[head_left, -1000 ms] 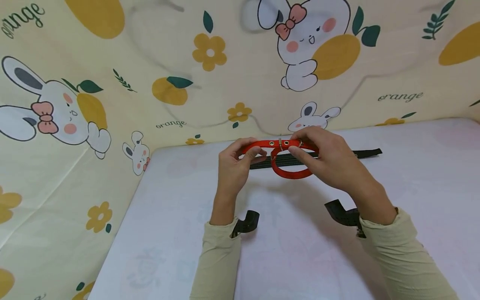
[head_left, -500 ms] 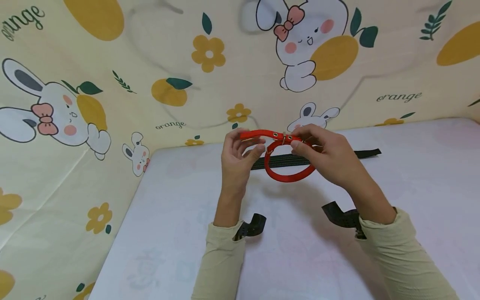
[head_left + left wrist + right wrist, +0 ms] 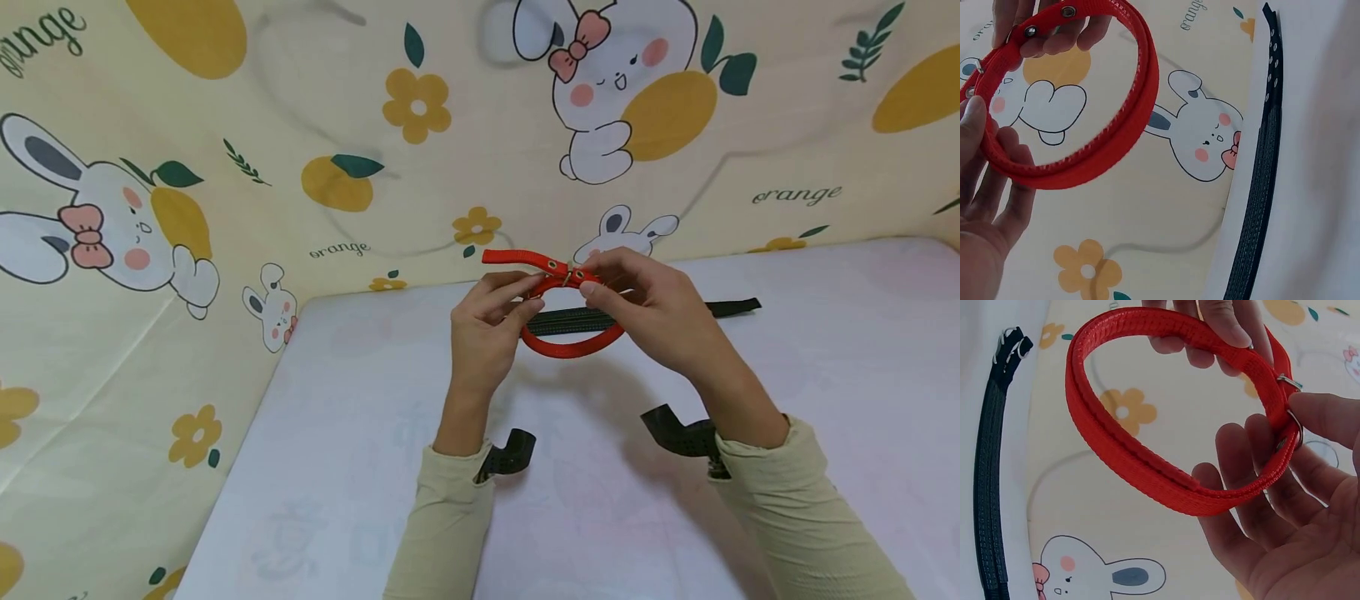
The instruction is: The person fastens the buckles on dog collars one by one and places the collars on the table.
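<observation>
A red collar is held as a loop above the table, with a metal buckle at its top. Its free end, with eyelets, sticks out up and to the left. My left hand pinches the loop's left side just under that free end. My right hand pinches the strap at the buckle. In the left wrist view the red collar rings my left hand's fingers. In the right wrist view the red collar lies across my right hand's fingers, with the thumb by the buckle.
A black collar lies flat on the white table behind the hands, also seen as the black collar and the black collar. A rabbit-and-orange print cloth walls the back and left sides.
My left hand has moved right along the strap towards the buckle. The free end now points up and left. The collar sits slightly higher.
</observation>
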